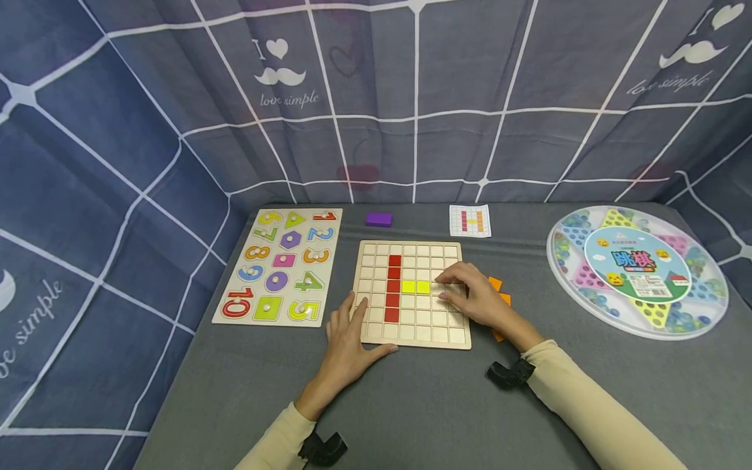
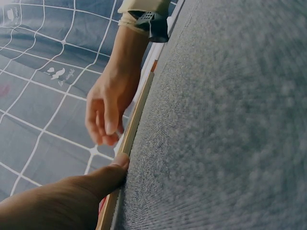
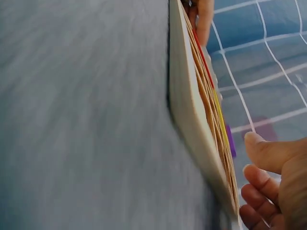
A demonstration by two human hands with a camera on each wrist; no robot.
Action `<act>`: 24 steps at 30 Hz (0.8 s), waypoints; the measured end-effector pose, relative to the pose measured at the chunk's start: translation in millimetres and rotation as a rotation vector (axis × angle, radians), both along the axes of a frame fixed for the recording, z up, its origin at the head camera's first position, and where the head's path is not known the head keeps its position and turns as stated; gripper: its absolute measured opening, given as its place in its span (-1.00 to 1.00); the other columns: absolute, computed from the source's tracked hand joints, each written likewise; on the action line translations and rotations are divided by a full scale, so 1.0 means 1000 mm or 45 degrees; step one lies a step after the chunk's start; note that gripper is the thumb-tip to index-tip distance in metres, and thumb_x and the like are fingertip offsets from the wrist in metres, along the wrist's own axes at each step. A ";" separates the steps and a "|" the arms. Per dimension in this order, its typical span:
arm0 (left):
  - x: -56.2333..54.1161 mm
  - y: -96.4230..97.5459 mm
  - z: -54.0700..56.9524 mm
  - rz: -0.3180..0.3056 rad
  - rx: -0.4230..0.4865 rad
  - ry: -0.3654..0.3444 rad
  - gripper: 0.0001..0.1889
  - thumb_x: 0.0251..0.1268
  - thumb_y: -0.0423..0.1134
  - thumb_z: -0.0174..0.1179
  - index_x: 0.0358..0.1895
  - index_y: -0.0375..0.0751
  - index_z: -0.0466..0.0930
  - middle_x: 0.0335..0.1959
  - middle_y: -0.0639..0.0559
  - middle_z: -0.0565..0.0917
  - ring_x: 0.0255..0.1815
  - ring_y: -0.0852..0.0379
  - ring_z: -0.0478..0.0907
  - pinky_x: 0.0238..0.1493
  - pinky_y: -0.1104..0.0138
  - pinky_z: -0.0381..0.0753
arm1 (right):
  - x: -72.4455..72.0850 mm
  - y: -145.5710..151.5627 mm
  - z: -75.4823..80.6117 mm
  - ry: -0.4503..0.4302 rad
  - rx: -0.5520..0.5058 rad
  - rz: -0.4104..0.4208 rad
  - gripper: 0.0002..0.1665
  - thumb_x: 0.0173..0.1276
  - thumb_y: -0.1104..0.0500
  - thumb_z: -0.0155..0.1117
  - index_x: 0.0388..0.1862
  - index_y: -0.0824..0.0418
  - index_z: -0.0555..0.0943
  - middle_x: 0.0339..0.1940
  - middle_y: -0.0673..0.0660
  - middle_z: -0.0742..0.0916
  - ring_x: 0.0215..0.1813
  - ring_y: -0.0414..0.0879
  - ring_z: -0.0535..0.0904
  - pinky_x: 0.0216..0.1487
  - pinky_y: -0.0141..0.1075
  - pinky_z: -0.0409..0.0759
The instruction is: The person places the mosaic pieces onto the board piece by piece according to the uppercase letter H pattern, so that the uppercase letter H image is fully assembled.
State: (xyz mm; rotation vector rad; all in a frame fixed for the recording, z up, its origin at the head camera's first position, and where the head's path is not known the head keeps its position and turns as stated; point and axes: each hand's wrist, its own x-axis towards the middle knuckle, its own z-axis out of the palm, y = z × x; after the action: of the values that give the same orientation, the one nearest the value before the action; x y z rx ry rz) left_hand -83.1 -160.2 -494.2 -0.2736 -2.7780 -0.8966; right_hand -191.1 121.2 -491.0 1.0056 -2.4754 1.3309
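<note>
A square wooden grid board (image 1: pixel 417 334) lies on the table, with a column of red squares (image 1: pixel 393 285) and two yellow squares (image 1: pixel 415 286) beside it. My left hand (image 1: pixel 346 343) rests at the board's lower left corner, fingers spread along the left side. In the left wrist view its thumb (image 2: pixel 120 162) touches the board's edge. Over the board's right part is my right hand (image 1: pixel 472 297), fingers loosely bent. The right wrist view shows a gap between thumb (image 3: pixel 266 152) and fingers, with nothing visible in it. Orange pieces (image 1: pixel 495 283) lie right of the board, partly hidden by that hand.
To the left lies a number and shape puzzle board (image 1: pixel 286 264). Behind the grid board are a purple block (image 1: pixel 378 220) and a small pattern card (image 1: pixel 470 221). A round board-game box (image 1: pixel 637 271) lies at the right. Grid-patterned cloth (image 1: pixel 376 98) hangs behind the table.
</note>
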 end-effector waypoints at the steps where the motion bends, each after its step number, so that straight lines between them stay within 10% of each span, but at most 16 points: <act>1: 0.000 0.000 0.000 0.001 -0.001 0.003 0.11 -0.22 0.18 0.56 0.43 -0.32 0.28 0.49 -0.36 0.14 0.22 -0.20 0.19 0.04 0.04 0.12 | 0.000 0.006 -0.001 0.012 0.003 -0.021 -0.66 0.13 0.29 0.50 -0.09 0.17 0.67 -0.12 0.01 0.69 -0.07 -0.07 0.48 -0.02 -0.28 0.37; 24: 0.000 0.001 0.002 -0.011 0.004 0.006 0.09 -0.21 0.15 0.56 0.42 -0.33 0.29 0.48 -0.39 0.15 0.20 -0.24 0.21 0.04 0.01 0.13 | 0.010 0.074 -0.016 0.055 0.169 -0.231 -0.60 0.00 0.31 0.57 -0.12 0.15 0.69 -0.01 0.14 0.63 0.06 0.09 0.39 0.09 0.01 0.19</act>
State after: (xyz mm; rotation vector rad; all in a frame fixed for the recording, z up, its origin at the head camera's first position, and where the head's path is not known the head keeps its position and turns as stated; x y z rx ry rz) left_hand -83.2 -159.5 -492.5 -0.2874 -2.7727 -0.9012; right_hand -180.9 195.0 -506.7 0.8020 -2.5797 1.0923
